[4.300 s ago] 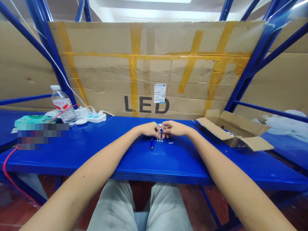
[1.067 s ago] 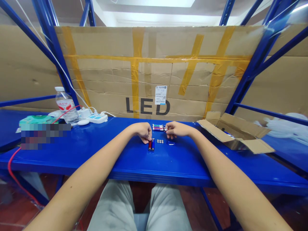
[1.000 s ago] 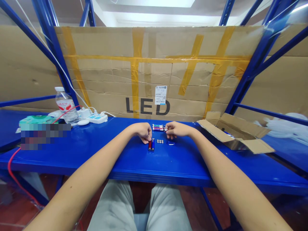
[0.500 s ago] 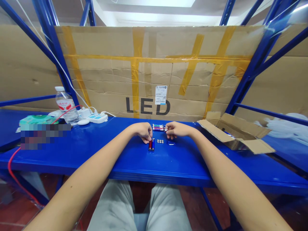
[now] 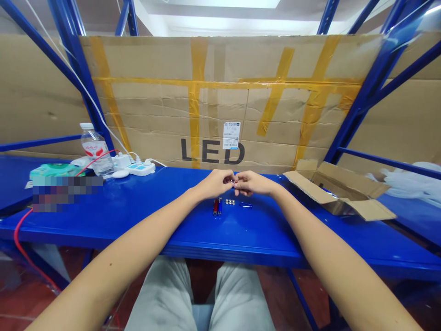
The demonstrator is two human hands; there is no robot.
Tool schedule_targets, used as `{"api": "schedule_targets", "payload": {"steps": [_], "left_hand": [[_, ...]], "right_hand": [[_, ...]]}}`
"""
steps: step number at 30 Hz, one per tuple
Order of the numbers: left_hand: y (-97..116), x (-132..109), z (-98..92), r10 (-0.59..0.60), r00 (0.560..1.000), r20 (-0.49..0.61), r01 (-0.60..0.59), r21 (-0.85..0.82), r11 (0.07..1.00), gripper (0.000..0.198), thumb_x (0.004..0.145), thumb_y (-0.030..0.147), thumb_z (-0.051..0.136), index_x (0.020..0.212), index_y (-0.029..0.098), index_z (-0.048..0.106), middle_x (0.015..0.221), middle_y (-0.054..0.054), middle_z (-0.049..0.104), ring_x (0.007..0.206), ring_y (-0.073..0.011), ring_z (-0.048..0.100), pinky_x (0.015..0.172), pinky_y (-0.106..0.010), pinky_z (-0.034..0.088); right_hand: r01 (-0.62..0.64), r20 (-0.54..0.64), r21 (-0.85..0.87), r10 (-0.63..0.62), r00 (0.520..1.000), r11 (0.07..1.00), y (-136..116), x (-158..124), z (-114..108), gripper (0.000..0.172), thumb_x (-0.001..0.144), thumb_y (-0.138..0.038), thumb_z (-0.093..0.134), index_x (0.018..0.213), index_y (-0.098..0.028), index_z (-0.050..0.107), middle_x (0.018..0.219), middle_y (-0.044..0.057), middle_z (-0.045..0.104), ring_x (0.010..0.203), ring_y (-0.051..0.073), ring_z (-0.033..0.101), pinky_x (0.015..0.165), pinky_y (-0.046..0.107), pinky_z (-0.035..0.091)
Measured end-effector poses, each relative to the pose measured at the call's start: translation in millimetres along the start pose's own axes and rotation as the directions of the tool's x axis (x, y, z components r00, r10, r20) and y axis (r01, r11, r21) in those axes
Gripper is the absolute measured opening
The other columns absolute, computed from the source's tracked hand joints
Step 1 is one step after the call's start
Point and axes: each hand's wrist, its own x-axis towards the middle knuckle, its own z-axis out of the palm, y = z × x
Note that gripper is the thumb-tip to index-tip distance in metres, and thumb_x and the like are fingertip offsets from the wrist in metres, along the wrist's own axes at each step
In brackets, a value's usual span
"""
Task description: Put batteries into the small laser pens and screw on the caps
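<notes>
My left hand [image 5: 219, 183] and my right hand [image 5: 251, 183] meet over the far middle of the blue table. Both are closed, their fingertips pinching close together. A small reddish, shiny bit shows between them; what it belongs to is hidden. Just nearer to me, a red metal tube [image 5: 215, 207] and a blue metal tube [image 5: 220, 207], like mini flashlights, lie side by side. To their right are several silver button cells [image 5: 230, 202] in small rows. A blue carabiner clip [image 5: 245, 205] rests below my right hand.
An open cardboard box [image 5: 339, 186] stands on the right of the blue table [image 5: 223, 239]. On the left are a water bottle [image 5: 97, 151], a white power strip [image 5: 141, 168] and a green pack [image 5: 57, 171]. A large cardboard sheet [image 5: 155, 115] closes off the back.
My left hand has left the red and blue tubes and moved up and right to meet my right hand. The row of coloured tubes behind is now covered by my hands.
</notes>
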Motion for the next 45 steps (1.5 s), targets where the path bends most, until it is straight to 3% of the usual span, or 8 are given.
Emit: {"api": "schedule_targets", "payload": {"steps": [3, 6, 11, 21, 31, 38, 42, 45], "left_hand": [[-3.3, 0.0, 1.5, -0.070, 0.996, -0.062, 0.070, 0.008, 0.997, 0.011, 0.079, 0.024, 0.059, 0.082, 0.015, 0.064, 0.076, -0.003, 0.068, 0.069, -0.0128, 0.059, 0.063, -0.023, 0.043], [-8.2, 0.8, -0.1, -0.144, 0.984, -0.109, 0.136, -0.080, 0.988, 0.007, 0.078, 0.022, 0.057, 0.079, 0.016, 0.059, 0.068, 0.001, 0.064, 0.057, -0.0109, 0.057, 0.055, -0.022, 0.041], [-14.0, 2.8, -4.4, -0.193, 0.974, -0.120, 0.162, -0.229, 0.960, 0.006, 0.077, 0.020, 0.054, 0.073, 0.018, 0.050, 0.059, 0.004, 0.060, 0.048, -0.0100, 0.056, 0.052, -0.022, 0.043], [-23.0, 4.7, -2.1, -0.201, 0.977, -0.079, 0.160, -0.362, 0.919, 0.006, 0.079, 0.020, 0.056, 0.075, 0.016, 0.053, 0.063, 0.002, 0.063, 0.051, -0.0109, 0.062, 0.055, -0.023, 0.049], [-27.2, 3.9, 3.1, -0.185, 0.980, -0.067, 0.144, -0.401, 0.905, 0.005, 0.079, 0.021, 0.058, 0.078, 0.016, 0.056, 0.061, 0.003, 0.062, 0.052, -0.0105, 0.060, 0.058, -0.024, 0.049], [-25.3, 3.3, 7.1, -0.139, 0.990, -0.030, 0.112, -0.442, 0.890, 0.004, 0.080, 0.019, 0.057, 0.079, 0.015, 0.056, 0.064, 0.001, 0.063, 0.055, -0.0114, 0.061, 0.061, -0.026, 0.050], [-26.1, 4.5, 6.2, -0.190, 0.981, -0.041, 0.159, -0.395, 0.905, 0.006, 0.078, 0.016, 0.056, 0.083, 0.017, 0.054, 0.064, 0.002, 0.064, 0.056, -0.0110, 0.062, 0.059, -0.024, 0.049], [-30.1, 3.8, -0.7, -0.222, 0.973, -0.063, 0.197, -0.267, 0.943, 0.012, 0.074, 0.014, 0.057, 0.083, 0.018, 0.051, 0.061, 0.003, 0.063, 0.053, -0.0111, 0.060, 0.055, -0.022, 0.046]], "right_hand": [[0.004, -0.006, 0.006, -0.004, 1.000, 1.000, 0.8, 1.2, 1.0, 0.029, 0.083, -0.044, 0.062, 0.090, -0.017, 0.053, 0.080, 0.006, 0.069, 0.058, 0.011, 0.055, 0.050, 0.024, 0.043], [0.040, -0.013, -0.095, -0.041, 0.999, 0.995, 2.1, 5.4, 6.0, 0.028, 0.087, -0.034, 0.058, 0.107, -0.015, 0.054, 0.077, 0.004, 0.064, 0.060, 0.013, 0.056, 0.054, 0.026, 0.046], [0.130, -0.136, -0.250, -0.168, 0.976, 0.959, 4.2, 15.8, 22.6, 0.038, 0.092, -0.025, 0.047, 0.130, -0.018, 0.047, 0.085, 0.004, 0.063, 0.066, 0.014, 0.056, 0.063, 0.028, 0.048], [0.163, -0.237, -0.357, -0.258, 0.937, 0.920, 9.9, 21.9, 27.9, 0.018, 0.095, -0.020, 0.039, 0.109, -0.017, 0.050, 0.109, 0.011, 0.065, 0.101, 0.020, 0.059, 0.088, 0.033, 0.047], [0.108, -0.258, -0.491, -0.263, 0.930, 0.865, 11.4, 19.1, 28.8, 0.013, 0.094, -0.018, 0.038, 0.104, -0.019, 0.046, 0.106, 0.015, 0.067, 0.099, 0.024, 0.062, 0.082, 0.032, 0.044], [0.137, -0.296, -0.428, -0.282, 0.912, 0.893, 15.7, 24.0, 27.4, 0.016, 0.095, -0.020, 0.034, 0.107, -0.018, 0.046, 0.104, 0.012, 0.065, 0.096, 0.021, 0.061, 0.083, 0.032, 0.045], [0.046, -0.299, -0.396, -0.176, 0.938, 0.917, 11.7, 18.0, 14.6, 0.018, 0.091, -0.018, 0.041, 0.106, -0.017, 0.051, 0.099, 0.010, 0.066, 0.088, 0.019, 0.061, 0.081, 0.031, 0.046], [-0.143, -0.190, -0.353, 0.078, 0.979, 0.925, 9.7, 7.0, -2.5, 0.022, 0.085, -0.022, 0.050, 0.107, -0.018, 0.055, 0.066, 0.001, 0.059, 0.057, 0.016, 0.055, 0.061, 0.029, 0.046]]}}
